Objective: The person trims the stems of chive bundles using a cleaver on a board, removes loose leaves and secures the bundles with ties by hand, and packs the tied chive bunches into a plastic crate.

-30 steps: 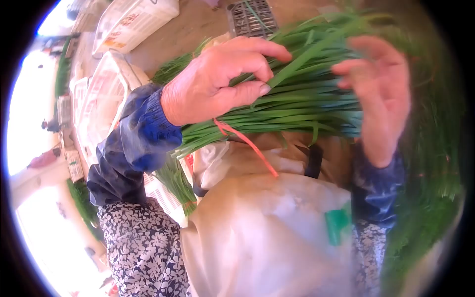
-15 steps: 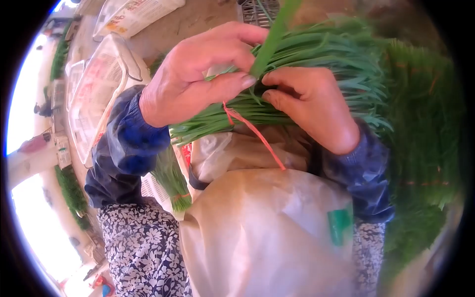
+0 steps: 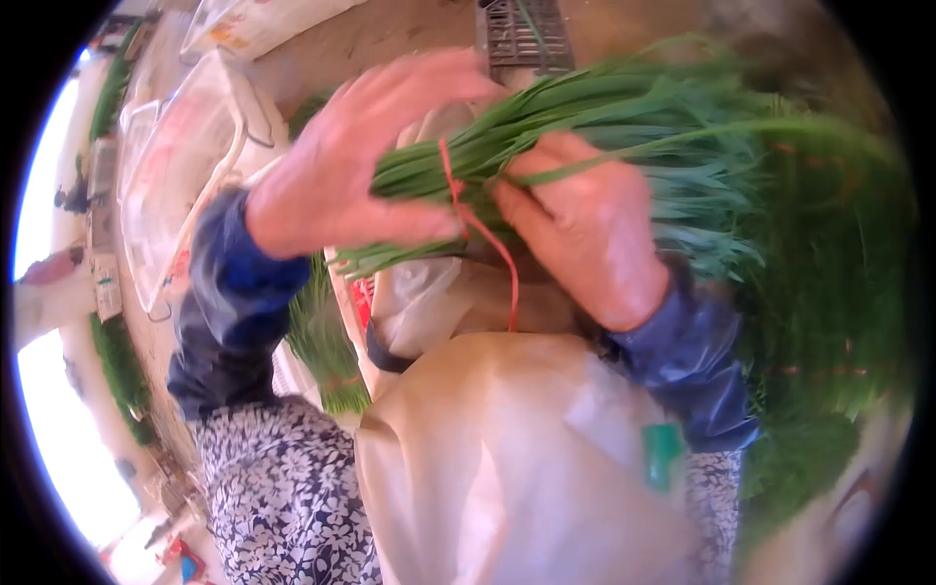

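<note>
At the left stood a white basket [image 3: 185,180]. Next, the left hand [image 3: 361,161], blurred, was spread wide, thumb below and fingers above one end of the green bundle [image 3: 624,117], which lay crosswise above the pale apron [image 3: 487,439]. A red string [image 3: 502,253] hung from the bundle. The right hand [image 3: 590,229] was closed, fingertips pinching a long leaf [image 3: 721,134] that stretched rightward toward more greens [image 3: 829,283].

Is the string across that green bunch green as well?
No, the string is red and stands out plainly against the green bunch.
</note>
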Available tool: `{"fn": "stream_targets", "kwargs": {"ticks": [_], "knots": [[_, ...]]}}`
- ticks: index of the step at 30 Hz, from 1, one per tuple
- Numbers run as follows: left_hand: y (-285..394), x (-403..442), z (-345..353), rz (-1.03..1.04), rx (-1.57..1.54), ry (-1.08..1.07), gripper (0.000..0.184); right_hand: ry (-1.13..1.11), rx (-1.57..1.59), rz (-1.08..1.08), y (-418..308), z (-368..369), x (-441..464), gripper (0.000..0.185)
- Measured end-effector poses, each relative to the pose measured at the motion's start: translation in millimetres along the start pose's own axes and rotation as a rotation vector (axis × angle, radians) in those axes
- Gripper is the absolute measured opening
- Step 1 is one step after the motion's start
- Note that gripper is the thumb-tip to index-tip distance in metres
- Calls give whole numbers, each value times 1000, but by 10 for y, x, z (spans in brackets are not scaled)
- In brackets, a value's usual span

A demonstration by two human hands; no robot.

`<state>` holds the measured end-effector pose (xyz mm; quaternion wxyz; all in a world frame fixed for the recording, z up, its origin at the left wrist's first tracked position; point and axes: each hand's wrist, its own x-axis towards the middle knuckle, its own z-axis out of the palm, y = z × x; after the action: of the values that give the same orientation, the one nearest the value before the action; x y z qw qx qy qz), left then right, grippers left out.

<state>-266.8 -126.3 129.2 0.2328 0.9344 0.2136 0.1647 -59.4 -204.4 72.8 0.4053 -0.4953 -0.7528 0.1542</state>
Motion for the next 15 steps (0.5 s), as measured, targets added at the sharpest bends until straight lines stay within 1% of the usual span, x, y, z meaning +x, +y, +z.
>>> {"fn": "stream_targets", "kwargs": {"ticks": [1, 2, 3, 4, 5, 6, 7, 8, 9, 10, 11, 12, 13, 14, 15], "knots": [[51, -186, 17, -109, 200, -28, 66, 15, -7, -85, -21, -4, -29, 10], [79, -394, 99, -321, 115, -135, 80, 6, -81, -167, -22, 33, -46, 11], [90, -516, 172, -516, 32, -245, 94, 52, -103, -246, -153, 182, -44, 13], [64, -481, 203, -475, 67, -239, 94, 82, -142, -228, -120, 148, -25, 13], [38, -410, 238, -425, 100, -229, 94, 45, -127, -221, -174, 195, -16, 12], [-25, -438, 282, -355, 109, -191, 93, 94, -70, -201, -234, 271, -8, 12], [-87, -491, 319, -287, 114, -150, 91, 143, -68, -261, -288, 277, 16, 13], [-112, -518, 314, -275, 102, -173, 87, 169, 49, -276, -400, 332, 52, 12], [-89, -529, 310, -365, 11, -210, 90, 197, 169, -290, -460, 339, 74, 12], [-42, -516, 296, -458, -75, -241, 93, 222, 132, -302, -422, 223, 3, 12], [-85, -604, 208, -216, 114, -310, 96, 207, 300, -263, -419, 271, -61, 10], [-205, -665, 254, -262, 44, -361, 101, 184, 478, -224, -343, 197, -97, 9], [-168, -575, 204, -253, 51, -352, 101, 222, 581, -181, -239, -114, -151, 9], [-83, -472, 115, -270, 67, -421, 102, 207, 997, 204, -172, -346, -336, 12], [-43, -424, 46, -299, 83, -491, 103, 338, 1220, 271, 48, -483, -458, 24]]}}
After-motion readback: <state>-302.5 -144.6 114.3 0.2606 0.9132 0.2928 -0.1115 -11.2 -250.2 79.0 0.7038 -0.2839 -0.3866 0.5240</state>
